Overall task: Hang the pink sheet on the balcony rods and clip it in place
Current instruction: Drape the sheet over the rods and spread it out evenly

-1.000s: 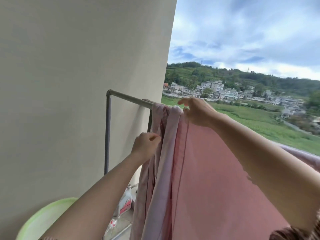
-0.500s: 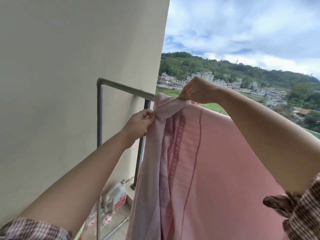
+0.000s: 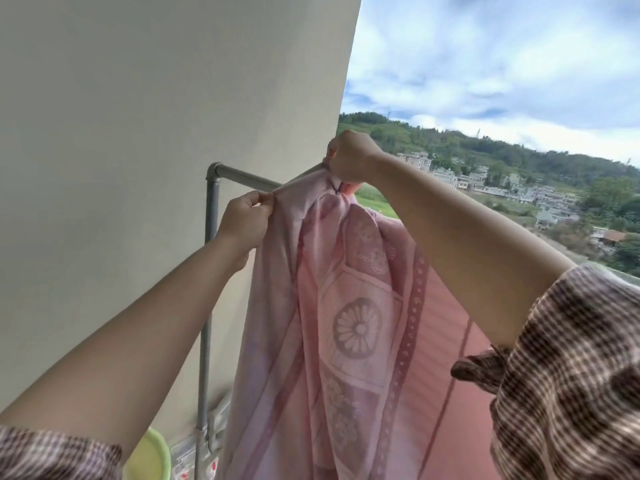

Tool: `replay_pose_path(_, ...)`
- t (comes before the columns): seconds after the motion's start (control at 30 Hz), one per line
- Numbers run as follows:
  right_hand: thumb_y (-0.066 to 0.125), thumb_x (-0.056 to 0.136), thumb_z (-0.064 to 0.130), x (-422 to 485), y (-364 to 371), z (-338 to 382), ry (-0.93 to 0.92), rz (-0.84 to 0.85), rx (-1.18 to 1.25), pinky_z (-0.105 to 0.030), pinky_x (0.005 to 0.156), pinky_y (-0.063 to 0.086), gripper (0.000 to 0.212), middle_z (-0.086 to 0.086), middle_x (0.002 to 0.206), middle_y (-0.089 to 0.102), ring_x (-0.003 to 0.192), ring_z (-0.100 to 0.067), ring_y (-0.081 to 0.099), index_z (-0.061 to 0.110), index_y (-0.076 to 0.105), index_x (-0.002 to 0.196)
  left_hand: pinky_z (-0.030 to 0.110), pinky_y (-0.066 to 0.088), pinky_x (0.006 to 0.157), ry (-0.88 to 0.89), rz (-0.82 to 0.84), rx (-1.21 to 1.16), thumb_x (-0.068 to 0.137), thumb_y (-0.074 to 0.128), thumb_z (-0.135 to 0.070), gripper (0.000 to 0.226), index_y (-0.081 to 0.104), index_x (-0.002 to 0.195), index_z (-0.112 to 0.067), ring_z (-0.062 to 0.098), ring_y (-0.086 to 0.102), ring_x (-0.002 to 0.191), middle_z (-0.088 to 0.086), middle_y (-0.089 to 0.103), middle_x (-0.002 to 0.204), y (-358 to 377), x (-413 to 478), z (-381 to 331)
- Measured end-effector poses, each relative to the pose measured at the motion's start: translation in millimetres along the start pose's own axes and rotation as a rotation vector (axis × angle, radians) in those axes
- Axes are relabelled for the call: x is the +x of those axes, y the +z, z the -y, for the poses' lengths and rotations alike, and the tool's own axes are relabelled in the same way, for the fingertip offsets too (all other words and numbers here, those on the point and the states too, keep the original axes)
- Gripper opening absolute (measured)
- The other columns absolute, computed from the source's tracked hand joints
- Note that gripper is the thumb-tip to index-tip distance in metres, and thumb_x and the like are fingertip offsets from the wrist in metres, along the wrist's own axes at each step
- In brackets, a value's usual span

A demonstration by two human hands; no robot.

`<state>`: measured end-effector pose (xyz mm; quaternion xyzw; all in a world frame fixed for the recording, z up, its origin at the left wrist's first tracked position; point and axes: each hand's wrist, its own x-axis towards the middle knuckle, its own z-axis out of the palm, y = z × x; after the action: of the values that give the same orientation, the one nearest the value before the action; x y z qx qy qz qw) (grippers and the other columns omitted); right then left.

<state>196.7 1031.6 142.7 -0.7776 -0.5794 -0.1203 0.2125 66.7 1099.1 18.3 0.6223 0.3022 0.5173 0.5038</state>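
Note:
The pink sheet (image 3: 346,306), patterned with flowers and dotted stripes, hangs in folds from the grey metal rod (image 3: 249,178) of the balcony frame. My left hand (image 3: 246,223) pinches the sheet's upper left edge and pulls it taut toward the wall. My right hand (image 3: 349,157) is closed on the bunched top of the sheet at the rod, where a small dark loop or clip shows just under my fingers. The rod behind the fabric is hidden.
A beige wall (image 3: 138,133) stands close on the left, with the frame's upright post (image 3: 211,237) against it. A green basin (image 3: 152,459) and a plastic jug sit on the floor below. Beyond the rail lie fields, houses and hills.
My left hand has risen and drawn the sheet's edge out toward the wall. My right hand has gathered the top into a bunch at the rod. The patterned face of the sheet now shows.

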Motion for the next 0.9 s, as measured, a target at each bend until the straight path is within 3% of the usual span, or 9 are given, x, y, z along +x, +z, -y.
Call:
replay_pose_path(0.23, 0.046, 0.092, 0.012, 69.7, 44.6, 59.0, -0.085, -0.185, 0.214, -0.026, 0.067, 0.041, 0.026, -0.013, 0.109, 0.067, 0.098, -0.028, 0.060, 0.007, 0.066, 0.108, 0.026, 0.031, 0.051, 0.058, -0.184, 0.003, 0.094, 0.044, -0.027, 0.027, 0.055, 0.069, -0.023, 0.016, 0.040, 0.057, -0.002, 0.047, 0.065, -63.0, 95.3, 6.1)
replay_pose_path(0.33, 0.051, 0.094, 0.016, 93.9, 73.9, 72.9, -0.023, 0.054, 0.312, -0.031, 0.090, 0.047, 0.043, -0.009, 0.137, 0.053, 0.118, -0.024, 0.054, 0.014, 0.046, 0.137, 0.025, 0.028, 0.050, -0.020, -0.158, 0.006, 0.094, 0.044, -0.028, 0.028, 0.054, 0.069, -0.023, 0.016, 0.037, 0.056, -0.002, 0.044, 0.064, -90.4, 126.0, 23.7)
replay_pose_path(0.4, 0.050, 0.094, 0.008, 104.0, 88.2, 78.2, 0.064, 0.170, 0.325, -0.026, 0.099, 0.043, 0.049, -0.012, 0.141, 0.049, 0.123, -0.023, 0.051, 0.012, 0.038, 0.142, 0.028, 0.034, 0.059, -0.144, -0.016, -0.029, 0.092, 0.047, -0.032, 0.026, 0.055, 0.069, -0.023, 0.018, 0.042, 0.064, -0.001, 0.048, 0.070, -109.5, 138.1, 45.2)
replay_pose_path(0.47, 0.044, 0.096, 0.005, 109.1, 98.1, 81.5, 0.155, 0.224, 0.323, -0.014, 0.085, 0.043, 0.038, -0.011, 0.124, 0.059, 0.111, -0.021, 0.057, 0.007, 0.048, 0.134, 0.029, 0.035, 0.061, -0.315, 0.233, -0.090, 0.089, 0.051, -0.038, 0.020, 0.055, 0.078, -0.022, 0.017, 0.040, 0.064, -0.002, 0.045, 0.069, -126.3, 148.1, 66.8)
replay_pose_path(0.53, 0.044, 0.096, 0.008, 113.0, 105.1, 83.5, 0.182, 0.232, 0.260, -0.018, 0.081, 0.046, 0.032, -0.011, 0.114, 0.064, 0.106, -0.025, 0.060, 0.005, 0.059, 0.124, 0.029, 0.033, 0.058, -0.402, 0.450, -0.122, 0.089, 0.047, -0.041, 0.021, 0.053, 0.078, -0.024, 0.015, 0.036, 0.060, -0.003, 0.041, 0.065, -134.1, 161.2, 85.0)
replay_pose_path(0.6, 0.047, 0.095, 0.010, 116.8, 110.8, 82.1, 0.177, 0.189, 0.207, -0.029, 0.096, 0.046, 0.029, -0.010, 0.120, 0.065, 0.113, -0.027, 0.059, 0.009, 0.064, 0.118, 0.028, 0.031, 0.056, -0.414, 0.551, -0.189, 0.089, 0.045, -0.035, 0.023, 0.053, 0.071, -0.024, 0.014, 0.035, 0.059, -0.001, 0.040, 0.065, -133.0, 171.4, 91.6)
replay_pose_path(0.67, 0.048, 0.095, 0.009, 118.4, 112.3, 85.2, 0.184, 0.192, 0.249, -0.030, 0.101, 0.043, 0.028, -0.003, 0.120, 0.064, 0.111, -0.019, 0.058, 0.009, 0.066, 0.116, 0.023, 0.037, 0.056, -0.399, 0.658, -0.251, 0.094, 0.043, -0.029, 0.026, 0.057, 0.074, -0.021, 0.010, 0.044, 0.058, -0.003, 0.048, 0.066, -126.1, 177.3, 91.3)
replay_pose_path(0.8, 0.051, 0.094, 0.009, 126.3, 111.7, 95.7, 0.160, 0.183, 0.224, -0.016, 0.081, 0.046, 0.027, 0.001, 0.113, 0.064, 0.101, -0.013, 0.058, 0.013, 0.068, 0.115, 0.023, 0.050, 0.064, -0.404, 0.848, -0.397, 0.100, 0.038, -0.022, 0.029, 0.064, 0.090, -0.014, 0.010, 0.061, 0.068, -0.001, 0.064, 0.074, -121.5, 182.7, 83.4)
replay_pose_path(0.9, 0.047, 0.093, 0.005, 136.6, 118.1, 104.0, 0.169, 0.214, 0.246, -0.011, 0.074, 0.047, 0.031, 0.004, 0.105, 0.065, 0.097, -0.011, 0.059, 0.012, 0.069, 0.114, 0.023, 0.052, 0.058, -0.398, 0.994, -0.400, 0.101, 0.035, -0.023, 0.036, 0.065, 0.083, -0.016, 0.008, 0.064, 0.060, -0.004, 0.067, 0.066, -131.5, 191.1, 87.6)
